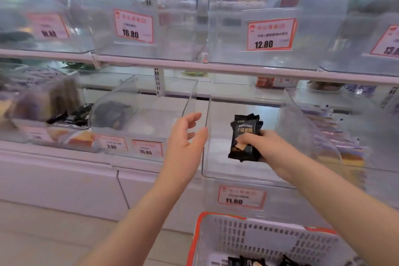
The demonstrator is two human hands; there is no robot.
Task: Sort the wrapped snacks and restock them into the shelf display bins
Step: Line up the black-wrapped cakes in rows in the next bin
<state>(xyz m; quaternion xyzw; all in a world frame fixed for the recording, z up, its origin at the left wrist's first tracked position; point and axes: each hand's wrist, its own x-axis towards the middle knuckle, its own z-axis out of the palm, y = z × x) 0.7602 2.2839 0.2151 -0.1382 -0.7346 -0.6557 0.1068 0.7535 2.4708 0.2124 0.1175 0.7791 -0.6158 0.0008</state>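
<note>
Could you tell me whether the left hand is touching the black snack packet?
Apart. The head view shows bare bin floor between the open left hand and the black snack packet, which the right hand grips.

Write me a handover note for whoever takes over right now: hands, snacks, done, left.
Right hand: grips a small stack of black wrapped snacks, held over the clear bin with the 11.80 tag.
Left hand: open, holds nothing, beside that bin's left wall.
Basket below: more black packs lie in it.
Done: the bin two places to the left already holds black packs.
Left: set this stack down, then restock from the basket.
</note>
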